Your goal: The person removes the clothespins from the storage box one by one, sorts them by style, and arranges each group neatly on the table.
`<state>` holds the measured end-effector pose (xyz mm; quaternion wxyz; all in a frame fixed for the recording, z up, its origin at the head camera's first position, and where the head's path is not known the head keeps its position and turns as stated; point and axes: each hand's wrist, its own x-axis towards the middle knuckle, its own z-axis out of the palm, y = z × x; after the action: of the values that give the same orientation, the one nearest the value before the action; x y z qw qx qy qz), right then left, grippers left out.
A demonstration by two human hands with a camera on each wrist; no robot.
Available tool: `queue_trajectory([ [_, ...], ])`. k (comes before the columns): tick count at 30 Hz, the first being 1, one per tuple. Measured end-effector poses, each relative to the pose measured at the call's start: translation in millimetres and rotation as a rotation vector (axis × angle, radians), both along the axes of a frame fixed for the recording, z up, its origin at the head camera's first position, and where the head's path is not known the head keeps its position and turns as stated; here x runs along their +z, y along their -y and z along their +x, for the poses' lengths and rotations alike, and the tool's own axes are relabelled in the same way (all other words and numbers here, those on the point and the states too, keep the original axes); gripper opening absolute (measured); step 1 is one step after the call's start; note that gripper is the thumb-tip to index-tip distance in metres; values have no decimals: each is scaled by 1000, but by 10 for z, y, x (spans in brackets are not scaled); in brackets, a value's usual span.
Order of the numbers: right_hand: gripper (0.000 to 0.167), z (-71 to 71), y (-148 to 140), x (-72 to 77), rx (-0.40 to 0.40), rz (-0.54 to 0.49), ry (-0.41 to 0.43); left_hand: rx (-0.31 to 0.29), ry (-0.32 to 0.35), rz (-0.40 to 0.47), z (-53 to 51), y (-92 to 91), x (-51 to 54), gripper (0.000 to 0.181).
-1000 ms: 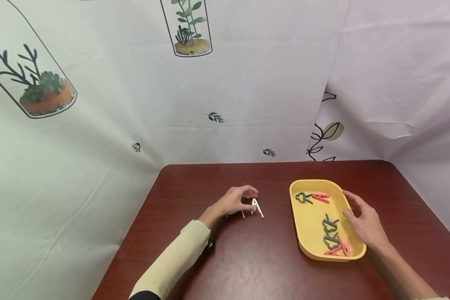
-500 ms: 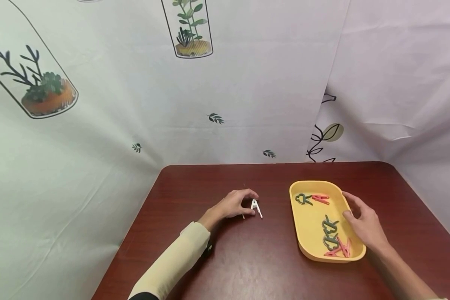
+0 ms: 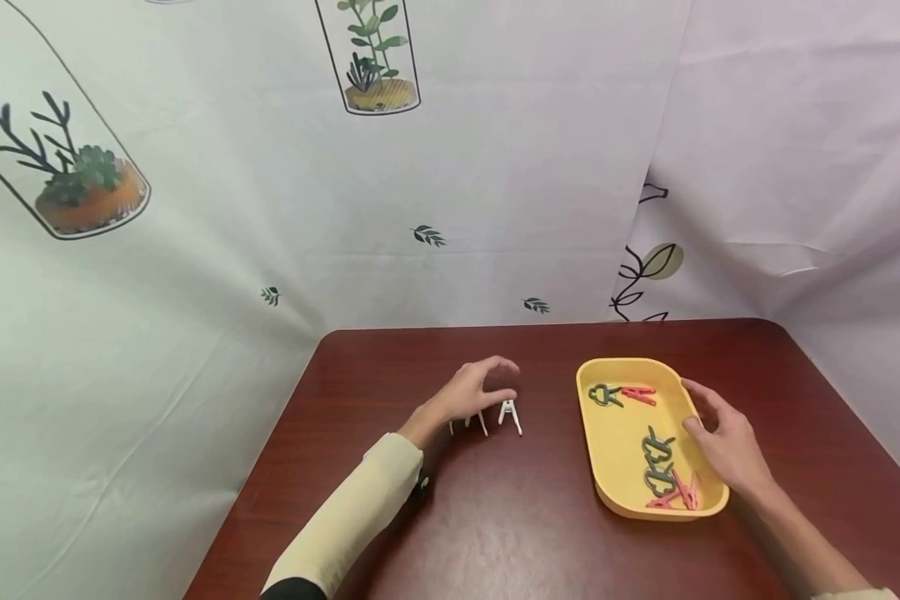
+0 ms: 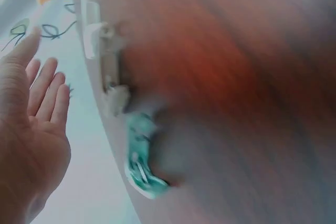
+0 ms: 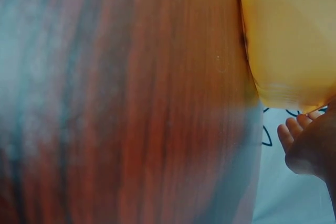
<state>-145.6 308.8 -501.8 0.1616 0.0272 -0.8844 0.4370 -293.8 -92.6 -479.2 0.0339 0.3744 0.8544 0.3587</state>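
My left hand [image 3: 476,392] is raised just above a white clothespin [image 3: 508,415], its thumb and fingers apart with nothing between them. That clothespin lies on the table with its legs spread towards me. White legs of other clips show below the palm, mostly hidden by the hand. The left wrist view has a white clip [image 4: 91,19], a second pale clip [image 4: 111,69] and a green clip [image 4: 140,156] in a row, blurred. At the right, my right hand [image 3: 731,446] grips the side of a yellow tray [image 3: 621,467], thumb over the rim and fingers outside.
Inside the tray lie several green clips [image 3: 658,446] and pink clothespins [image 3: 686,490], with another green clip [image 3: 605,395] and pink clothespin [image 3: 639,395] at its far end. The dark red wooden table [image 3: 525,517] ends at a white patterned cloth [image 3: 495,167].
My left hand has lifted away from the white clothespin, and its fingers have spread wider. The clothespin stays on the table. The right hand and the tray hold their place.
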Motion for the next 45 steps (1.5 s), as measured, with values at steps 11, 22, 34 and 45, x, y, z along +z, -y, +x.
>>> queue_trajectory([
  [11, 54, -5, 5, -7, -3, -1, -9, 59, 82, 397, -32, -387, 206, 45],
  [22, 54, -27, -5, -5, 3, 3, -19, 8, 199, 581, 33, -855, 334, 48],
  [34, 54, -27, -5, 4, -8, 11, -22, -28, 287, 540, 229, -1357, 220, 48],
  [45, 53, -17, 10, 10, -22, 26, -13, -44, 290, 371, 391, -1650, 115, 48],
])
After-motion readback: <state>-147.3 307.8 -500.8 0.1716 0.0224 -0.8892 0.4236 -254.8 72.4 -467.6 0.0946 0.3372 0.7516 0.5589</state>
